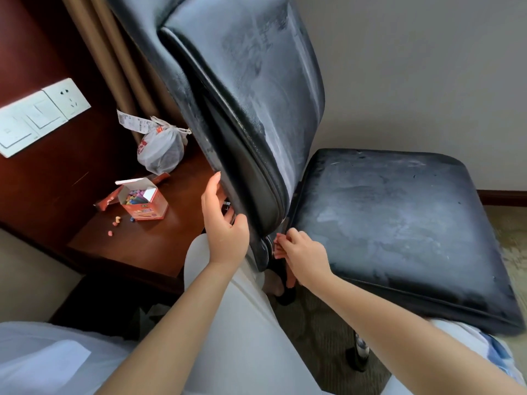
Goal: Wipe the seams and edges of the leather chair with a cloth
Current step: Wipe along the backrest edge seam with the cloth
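The black leather chair fills the middle of the view, its backrest [256,89] and seat [393,223] smeared with pale dusty streaks. My left hand [225,226] grips the lower side edge of the backrest, thumb in front and fingers behind it. My right hand [303,256] is at the gap where backrest meets seat, pinching a small pink object [278,248] that looks like a piece of chalk. No cloth is in view.
A dark wooden desk [159,243] stands at the left, close to the chair back. On it are an open box of coloured chalks [142,201], loose chalk bits [115,222] and a tied plastic bag [161,151]. A wall socket panel [37,115] is at far left.
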Demonstrator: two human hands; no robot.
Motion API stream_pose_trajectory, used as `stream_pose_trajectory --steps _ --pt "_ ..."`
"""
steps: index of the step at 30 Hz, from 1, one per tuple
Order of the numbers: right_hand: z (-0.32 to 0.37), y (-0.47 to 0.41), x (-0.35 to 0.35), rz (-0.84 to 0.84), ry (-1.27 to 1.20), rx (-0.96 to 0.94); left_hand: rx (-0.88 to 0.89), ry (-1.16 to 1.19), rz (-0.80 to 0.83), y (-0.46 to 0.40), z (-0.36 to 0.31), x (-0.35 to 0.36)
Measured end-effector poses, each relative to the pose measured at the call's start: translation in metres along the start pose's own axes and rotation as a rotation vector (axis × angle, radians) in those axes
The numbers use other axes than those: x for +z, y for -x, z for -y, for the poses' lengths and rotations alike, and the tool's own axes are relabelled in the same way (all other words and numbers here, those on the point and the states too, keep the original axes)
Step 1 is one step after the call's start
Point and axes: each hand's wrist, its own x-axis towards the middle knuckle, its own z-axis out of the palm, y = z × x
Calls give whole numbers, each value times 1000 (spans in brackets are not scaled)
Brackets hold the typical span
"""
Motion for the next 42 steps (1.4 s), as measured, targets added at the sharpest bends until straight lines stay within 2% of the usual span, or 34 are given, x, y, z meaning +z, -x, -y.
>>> stream_pose_trajectory --steps 2,5,7,10,14,17,20,24,26,29,33,38,42 --pt "0 -1 -13 -75 -257 196 -3 -2 2 3 -4 3" --pt "1 -8 -34 -83 -597 436 -17 7 -17 8 -8 10" --pt "2 -12 -42 -97 -752 501 -25 5 -34 9 -9 13" --pt "8 -17 -54 -229 -938 528 -29 6 -47 10 -8 15" --pt "20 -25 -64 -357 -953 438 -35 2 -53 11 -7 18" --pt "26 -27 -60 -338 -910 417 -46 7 -57 11 -7 21" --pt "26 -23 -48 -328 -919 482 -37 -14 -57 12 -6 22" --pt "22 -16 -36 -265 -955 565 -50 -173 -36 15 -5 25" --pt "23 -20 -44 -357 -980 525 -34 -207 -66 17 -6 25" --pt "24 -36 -59 -450 -971 420 88 -302 -94 17 -10 26" --pt "25 -31 -54 -382 -971 454 159 -370 -76 17 -14 29" --pt "19 -16 -32 -224 -1018 614 242 -405 -86 18 -5 27" --pt "26 -21 -41 -367 -1046 559 178 -391 -85 15 -2 26"
